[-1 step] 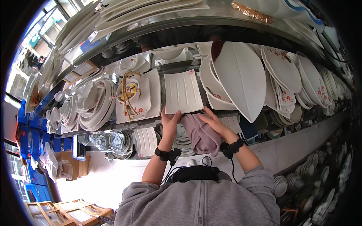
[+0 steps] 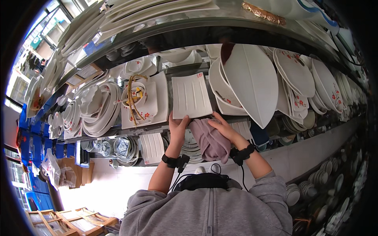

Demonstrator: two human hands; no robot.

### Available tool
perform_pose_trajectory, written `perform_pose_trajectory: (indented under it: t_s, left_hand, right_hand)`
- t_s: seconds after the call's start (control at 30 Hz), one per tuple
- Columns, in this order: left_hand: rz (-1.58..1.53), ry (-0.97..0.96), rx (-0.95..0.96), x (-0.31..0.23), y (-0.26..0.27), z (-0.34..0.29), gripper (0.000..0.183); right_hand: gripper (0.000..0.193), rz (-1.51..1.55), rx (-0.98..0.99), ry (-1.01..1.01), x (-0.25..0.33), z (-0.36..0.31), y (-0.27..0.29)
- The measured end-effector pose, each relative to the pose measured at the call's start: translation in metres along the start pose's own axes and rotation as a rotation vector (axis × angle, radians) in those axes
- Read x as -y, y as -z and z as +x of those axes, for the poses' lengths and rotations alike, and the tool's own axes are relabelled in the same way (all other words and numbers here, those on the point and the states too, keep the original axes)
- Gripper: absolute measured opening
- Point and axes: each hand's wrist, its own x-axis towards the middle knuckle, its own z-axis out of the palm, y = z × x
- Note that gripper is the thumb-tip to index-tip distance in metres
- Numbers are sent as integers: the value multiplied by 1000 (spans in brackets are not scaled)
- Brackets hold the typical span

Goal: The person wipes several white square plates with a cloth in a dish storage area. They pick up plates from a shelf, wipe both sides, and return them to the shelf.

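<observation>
A white rectangular plate (image 2: 191, 96) with raised ridges and a small red motif in its far right corner sits at the shelf's front. My left hand (image 2: 178, 128) grips its near left corner, thumb on top. Bunched under my right hand (image 2: 223, 128) is a mauve cloth (image 2: 210, 141), held in the fingers. The right fingertips reach the plate's near right corner. How the fingers lie beneath the plate is hidden. Left of the plate is a square white dish (image 2: 162, 94) bearing a bowl with a rope-wrapped handle; a large leaf-shaped plate (image 2: 254, 80) stands to its right.
Stacked flower-patterned dishes (image 2: 100, 108) fill the shelf's left, and more flowered plates (image 2: 293, 70) its right. An upper shelf edge (image 2: 189, 31) runs across above. Another ridged plate (image 2: 152, 148) sits on the lower shelf. Wooden crates (image 2: 71, 222) lie at lower left; bowls (image 2: 307, 188) are at lower right.
</observation>
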Motion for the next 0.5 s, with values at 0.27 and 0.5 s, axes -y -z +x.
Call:
perform_pose_trajectory:
  t_s: [0.27, 0.5]
  left_hand:
    - [67, -3, -68, 10, -3, 10, 46]
    - [36, 2, -130, 5, -7, 9, 44]
  right_hand:
    - [57, -42, -4, 0, -11, 11, 11]
    - [44, -184, 26, 99, -23, -20, 21]
